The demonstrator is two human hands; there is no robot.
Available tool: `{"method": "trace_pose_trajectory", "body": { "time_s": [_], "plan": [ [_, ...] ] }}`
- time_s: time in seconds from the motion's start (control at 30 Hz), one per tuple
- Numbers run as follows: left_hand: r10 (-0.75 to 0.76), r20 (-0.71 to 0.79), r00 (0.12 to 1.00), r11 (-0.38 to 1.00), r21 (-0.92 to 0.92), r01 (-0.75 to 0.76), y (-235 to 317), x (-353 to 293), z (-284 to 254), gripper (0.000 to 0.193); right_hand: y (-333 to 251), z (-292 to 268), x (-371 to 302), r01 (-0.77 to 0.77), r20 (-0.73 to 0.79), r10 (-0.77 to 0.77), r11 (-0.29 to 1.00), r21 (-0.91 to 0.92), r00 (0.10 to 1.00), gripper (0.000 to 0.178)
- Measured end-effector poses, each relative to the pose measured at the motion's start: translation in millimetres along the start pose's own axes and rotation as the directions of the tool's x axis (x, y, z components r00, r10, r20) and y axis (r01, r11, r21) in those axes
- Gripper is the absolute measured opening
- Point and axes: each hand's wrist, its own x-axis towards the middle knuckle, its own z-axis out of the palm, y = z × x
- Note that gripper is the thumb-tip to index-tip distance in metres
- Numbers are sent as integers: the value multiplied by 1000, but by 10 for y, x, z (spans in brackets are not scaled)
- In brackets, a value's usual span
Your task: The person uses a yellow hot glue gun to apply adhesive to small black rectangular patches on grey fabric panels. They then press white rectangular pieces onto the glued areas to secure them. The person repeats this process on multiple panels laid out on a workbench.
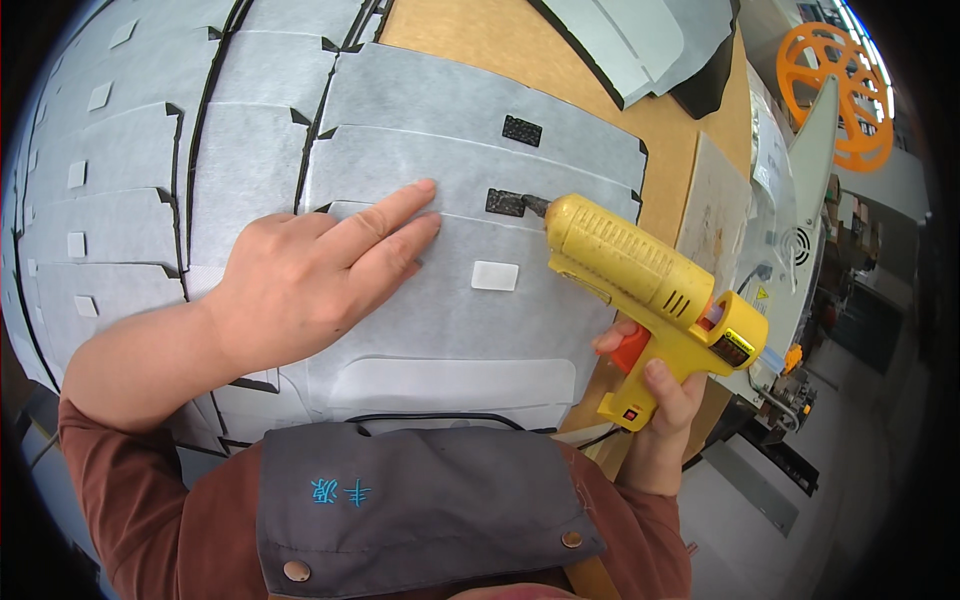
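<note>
My right hand [672,398] grips a yellow hot glue gun [645,275] by its handle, a finger at the orange trigger. The gun's dark nozzle points left and meets a small black rectangular patch [505,202] on the white fabric-like panels [400,290]. Farther back lies a second black patch [522,131]; nearer me is a white rectangular pad [495,276]. My left hand [310,270] lies flat on the panels, fingers stretched toward the middle patch, holding nothing. A glue stick shows at the gun's rear.
Overlapping white panels with black edges and small white pads [77,174] cover the left side. Brown board [450,35] shows behind and at right. More cut pieces [640,45] lie at the back. An orange reel [835,95] and a machine [800,220] stand at right.
</note>
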Motion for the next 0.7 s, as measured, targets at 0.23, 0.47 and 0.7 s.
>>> {"method": "trace_pose_trajectory", "body": {
  "time_s": [0.23, 0.47, 0.7],
  "plan": [
    [5, -2, 1000, 1000, -8, -5, -4, 0, 4, 39, -1, 3, -27, -12, -6, 12, 1000, 2, 1000, 60],
    [12, 7, 1000, 1000, -13, -11, -8, 0, 9, 40, -1, 48, -60, -38, -48, 36, 999, -22, 998, 62],
    [3, 9, 1000, 1000, -26, -3, -7, 0, 2, 39, -4, 92, 10, -9, 29, 9, 1000, 18, 1000, 59]
  ]
}}
